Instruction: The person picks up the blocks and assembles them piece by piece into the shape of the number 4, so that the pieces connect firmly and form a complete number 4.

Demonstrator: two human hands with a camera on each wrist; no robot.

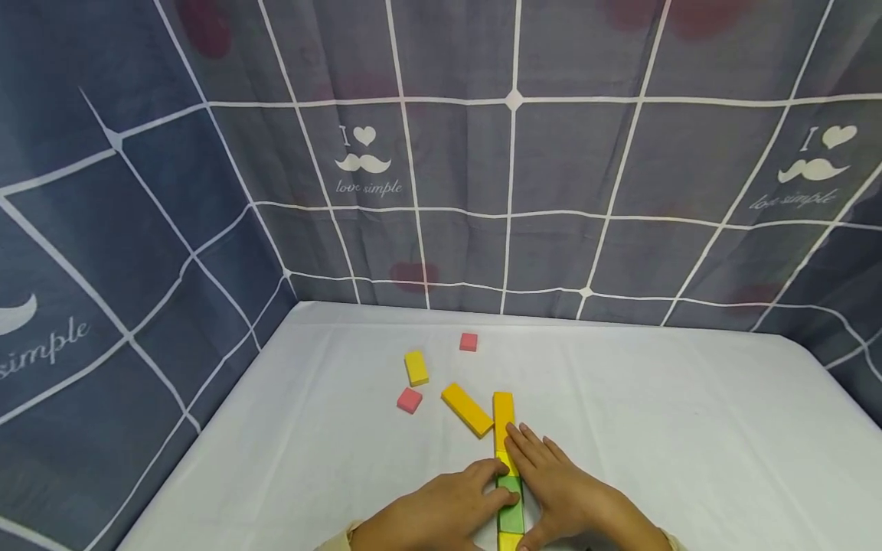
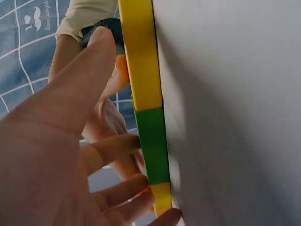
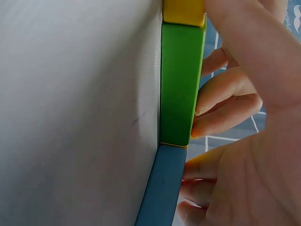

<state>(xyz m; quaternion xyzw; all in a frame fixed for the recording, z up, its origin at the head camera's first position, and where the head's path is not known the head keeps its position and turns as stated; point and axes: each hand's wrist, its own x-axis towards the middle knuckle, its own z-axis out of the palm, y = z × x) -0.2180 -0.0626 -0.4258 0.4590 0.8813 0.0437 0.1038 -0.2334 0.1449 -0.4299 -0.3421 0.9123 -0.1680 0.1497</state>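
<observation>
A straight row of blocks lies on the white table. In it are a long orange-yellow block, a green block and a yellow block at the near end. Along the left of the row is my left hand, its slightly bent fingertips touching the blocks' edge and top. From the right, my right hand lies with extended fingers against the row. The right wrist view also shows a blue block beside the green one, with right fingertips at its edge; the head view does not show it.
Left of the row's far end lies an angled orange-yellow block, close to the row. Farther off are a short yellow block and two pink blocks, one nearer and one farther. A grey checked curtain hangs behind the table.
</observation>
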